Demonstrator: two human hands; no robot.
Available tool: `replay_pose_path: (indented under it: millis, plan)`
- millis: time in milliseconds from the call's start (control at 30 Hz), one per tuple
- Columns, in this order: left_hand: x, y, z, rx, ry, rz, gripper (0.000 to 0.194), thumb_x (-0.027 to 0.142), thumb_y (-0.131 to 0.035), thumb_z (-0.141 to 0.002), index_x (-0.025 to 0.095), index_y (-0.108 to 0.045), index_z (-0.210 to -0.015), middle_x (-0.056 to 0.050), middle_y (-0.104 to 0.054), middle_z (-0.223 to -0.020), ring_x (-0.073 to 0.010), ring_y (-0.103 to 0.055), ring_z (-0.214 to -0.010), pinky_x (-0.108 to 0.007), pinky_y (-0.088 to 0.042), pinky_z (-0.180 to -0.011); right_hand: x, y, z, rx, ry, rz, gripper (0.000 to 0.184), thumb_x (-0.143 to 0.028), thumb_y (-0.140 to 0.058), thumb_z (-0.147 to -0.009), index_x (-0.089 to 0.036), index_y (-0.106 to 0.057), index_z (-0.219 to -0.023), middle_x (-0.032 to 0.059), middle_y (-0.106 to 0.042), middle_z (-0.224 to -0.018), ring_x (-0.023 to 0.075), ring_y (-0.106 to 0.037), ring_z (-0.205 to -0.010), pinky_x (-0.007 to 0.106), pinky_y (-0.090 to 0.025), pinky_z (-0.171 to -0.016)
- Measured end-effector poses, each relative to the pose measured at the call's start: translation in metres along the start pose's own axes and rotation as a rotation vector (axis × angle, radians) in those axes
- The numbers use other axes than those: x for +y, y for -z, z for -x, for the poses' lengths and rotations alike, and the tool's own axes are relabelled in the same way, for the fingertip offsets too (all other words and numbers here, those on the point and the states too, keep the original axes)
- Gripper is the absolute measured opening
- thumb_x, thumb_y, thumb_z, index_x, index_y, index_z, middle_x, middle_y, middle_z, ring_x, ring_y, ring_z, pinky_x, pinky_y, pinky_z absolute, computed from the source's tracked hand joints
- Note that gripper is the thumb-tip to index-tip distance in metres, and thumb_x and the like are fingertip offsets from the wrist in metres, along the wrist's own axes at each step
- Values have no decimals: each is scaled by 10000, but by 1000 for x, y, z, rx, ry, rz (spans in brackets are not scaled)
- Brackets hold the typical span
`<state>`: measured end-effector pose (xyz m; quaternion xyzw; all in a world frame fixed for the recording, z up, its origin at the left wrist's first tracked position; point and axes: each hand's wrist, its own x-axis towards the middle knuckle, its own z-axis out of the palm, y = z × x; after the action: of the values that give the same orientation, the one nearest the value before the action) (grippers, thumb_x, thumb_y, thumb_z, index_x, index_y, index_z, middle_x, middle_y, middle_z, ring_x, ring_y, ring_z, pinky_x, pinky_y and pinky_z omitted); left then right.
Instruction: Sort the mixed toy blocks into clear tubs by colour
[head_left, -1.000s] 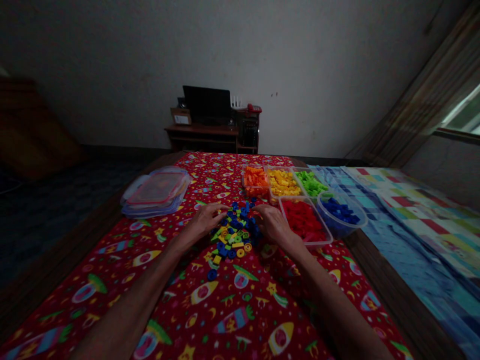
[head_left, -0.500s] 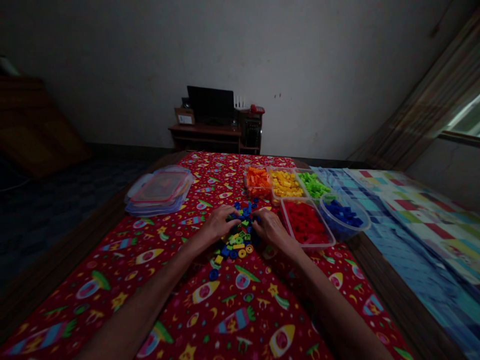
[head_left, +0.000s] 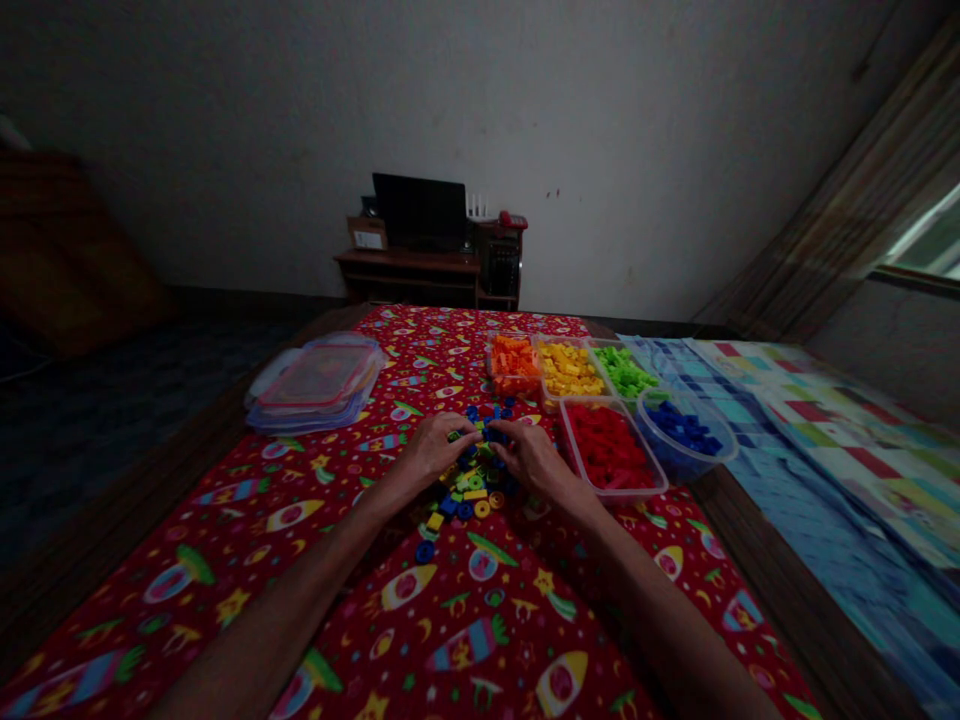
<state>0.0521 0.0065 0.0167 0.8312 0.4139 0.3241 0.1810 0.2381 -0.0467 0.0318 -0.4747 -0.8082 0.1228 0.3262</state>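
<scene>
A loose pile of toy building bricks (head_left: 474,494) in blue, yellow and green lies on the red patterned tablecloth (head_left: 450,590). My left hand (head_left: 441,446) reaches in over the pile's left side, thumb and fingers curled toward each other; a bit of green shows between them. From the right, my right hand (head_left: 531,455) meets it with bent fingers, close to blue bricks at the top of the pile. The fingertips of both hands nearly touch. What each one pinches is too small and dark to make out. A blue ring-shaped piece (head_left: 424,552) lies apart in front.
To the right stand clear containers of orange (head_left: 514,362), yellow (head_left: 571,370), green (head_left: 624,372), red (head_left: 613,450) and blue bricks (head_left: 684,428). Stacked plastic lids (head_left: 319,385) lie at the left. Beyond the table is a desk with a monitor (head_left: 420,208).
My right hand has shifted left, its fingertips now closer to my left hand. My left hand has barely moved. The containers and lids rest as before; the view has shifted slightly.
</scene>
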Motion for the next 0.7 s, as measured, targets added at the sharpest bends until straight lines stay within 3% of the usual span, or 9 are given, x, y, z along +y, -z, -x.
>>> replay_pose_path:
  millis: [100, 200, 367, 500, 600, 700]
  plan:
    - [-4, 5, 1, 23, -35, -90, 204, 350, -560, -813, 193, -685, -777, -56, -710, -850, -203, -634, -856, -331, -481, -831, 3, 3, -1, 44, 26, 60, 288, -152, -555, -846, -130, -638, -1121, 118, -707, -971, 204, -652, -873, 289, -482, -781]
    - [-9, 11, 3, 32, -45, -143, 197, 343, -550, -810, 196, -681, -795, -65, -707, -879, -209, -630, -879, -333, -483, -842, 12, 22, -3, 158, 38, 107, 282, -196, -530, -862, -146, -642, -1116, 115, -706, -955, 201, -648, -829, 309, -491, -773]
    - [-17, 22, 1, 12, -3, -181, 232, 340, -496, -815, 202, -683, -823, -61, -707, -909, -205, -635, -881, -318, -486, -845, 49, 95, 6, 453, -197, 237, 328, -288, -514, -852, -140, -647, -1113, 125, -704, -954, 216, -647, -786, 360, -506, -780]
    - [-22, 30, 1, -57, 39, -206, 280, 350, -464, -817, 191, -690, -859, -68, -708, -930, -211, -642, -886, -315, -486, -835, 91, 141, 33, 592, -415, 477, 342, -323, -522, -832, -133, -660, -1080, 144, -697, -943, 264, -638, -874, 430, -476, -854]
    - [-27, 30, 3, -116, 61, -209, 334, 384, -445, -835, 176, -684, -938, -89, -703, -969, -224, -641, -904, -329, -486, -835, 111, 149, 48, 617, -472, 583, 387, -366, -525, -832, -129, -640, -1116, 161, -681, -960, 283, -623, -916, 474, -457, -877]
    - [-32, 24, 5, -127, 74, -196, 423, 449, -447, -845, 159, -643, -1083, -123, -672, -1099, -251, -615, -1012, -369, -467, -902, 107, 141, 46, 651, -417, 588, 385, -381, -481, -867, -154, -620, -1146, 145, -673, -983, 261, -620, -925, 468, -450, -893]
